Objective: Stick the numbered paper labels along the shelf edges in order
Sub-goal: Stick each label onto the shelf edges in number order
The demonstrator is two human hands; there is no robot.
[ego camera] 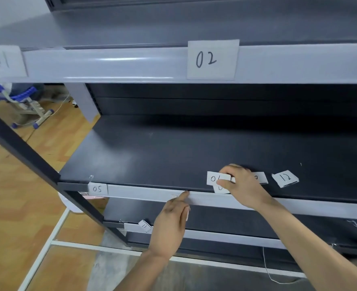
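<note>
A grey metal shelf unit fills the view. Labels 01 [0, 60] and 02 [212, 59] are stuck on the upper shelf edge [110, 64]. Label 05 [98, 189] sits at the left end of the middle shelf edge [144, 194]. My right hand [242, 185] pinches a white label [215, 177] above the middle shelf board, over other loose labels. My left hand [171, 225] points its index finger at the middle edge, where a small piece of tape [174, 196] seems to sit. Label 12 [285, 178] lies loose on the board. Label 11 [145, 225] is on the lower edge.
A dark slanted upright [26, 154] crosses the left side. Beyond it is wooden floor with a blue and white stool [29, 106]. A thin white cord [266, 267] hangs at the lower right.
</note>
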